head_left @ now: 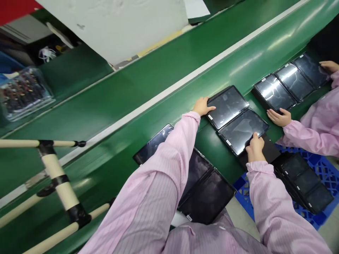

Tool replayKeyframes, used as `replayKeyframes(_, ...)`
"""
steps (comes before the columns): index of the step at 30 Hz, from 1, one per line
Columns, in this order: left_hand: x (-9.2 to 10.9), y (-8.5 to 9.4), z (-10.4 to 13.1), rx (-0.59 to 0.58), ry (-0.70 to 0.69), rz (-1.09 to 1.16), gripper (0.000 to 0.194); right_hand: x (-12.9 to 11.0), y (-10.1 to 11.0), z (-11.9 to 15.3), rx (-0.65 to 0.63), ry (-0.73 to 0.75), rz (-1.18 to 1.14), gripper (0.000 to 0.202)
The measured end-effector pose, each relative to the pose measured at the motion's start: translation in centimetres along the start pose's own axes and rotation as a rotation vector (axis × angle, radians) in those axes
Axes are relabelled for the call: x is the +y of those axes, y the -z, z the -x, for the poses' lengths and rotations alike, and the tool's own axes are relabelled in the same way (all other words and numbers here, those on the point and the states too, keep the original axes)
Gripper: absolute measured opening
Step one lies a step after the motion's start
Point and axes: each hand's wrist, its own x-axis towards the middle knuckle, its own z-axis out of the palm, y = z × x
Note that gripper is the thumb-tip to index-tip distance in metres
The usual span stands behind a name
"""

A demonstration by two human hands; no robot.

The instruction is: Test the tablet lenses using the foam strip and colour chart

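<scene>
A black tray [269,150] lies on the green bench, carrying a flat glossy screen panel [228,106] and a second screen panel [242,131], each with a small white label. My left hand [202,106] is closed at the tray's far left corner, thumb over the first panel's edge. At the near edge of the second panel, my right hand [255,146] is closed with its thumb on the glass; its curled fingers are partly hidden. Closer to my body, another tray holds dark screen panels [206,197], partly covered by my left sleeve.
To the right, a co-worker's hands [280,117] touch another tray of screens [293,83]. Below, stacked trays [307,181] stand on a blue plastic pallet [324,165]. A pipe frame [59,176] rises at left, near a clear box [25,91] of small parts.
</scene>
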Motion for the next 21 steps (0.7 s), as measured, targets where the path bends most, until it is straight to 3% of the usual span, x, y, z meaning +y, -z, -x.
replayKeyframes(3, 1.0, 1.1, -0.3, 0.027, -0.017, 0.012, 0.048, -0.3, -1.0, 0.5, -0.004, 0.039, 0.032, 0.040)
replayKeyframes(6, 3.4, 2.6, 0.6, 0.056, -0.047, 0.037, 0.047, -1.4, -1.4, 0.9, 0.026, 0.104, 0.097, 0.041)
replayKeyframes(9, 6.5, 3.1, 5.6, 0.104, -0.110, 0.065, 0.053, -2.7, 0.3, 1.7, 0.127, 0.200, 0.221, 0.044)
replayKeyframes(12, 8.1, 1.9, 16.7, 0.100, -0.227, 0.110, 0.048, -2.5, 3.7, 4.1, 0.126, 0.293, 0.393, 0.050)
replayKeyframes(16, 7.0, -1.3, 36.7, 0.066, -0.317, 0.187, 0.043, 0.0, 7.0, 9.6, -0.139, 0.454, 0.606, 0.053)
replayKeyframes(18, 5.3, -2.7, 46.7, 0.165, -0.186, 0.203, 0.042, 1.8, 6.9, 13.7, -0.363, 0.595, 0.672, 0.056)
replayKeyframes(21, 1.7, -4.5, 60.0, 0.433, 0.227, 0.172, 0.039, 5.8, 5.4, 22.0, -0.919, 0.751, 0.741, 0.050)
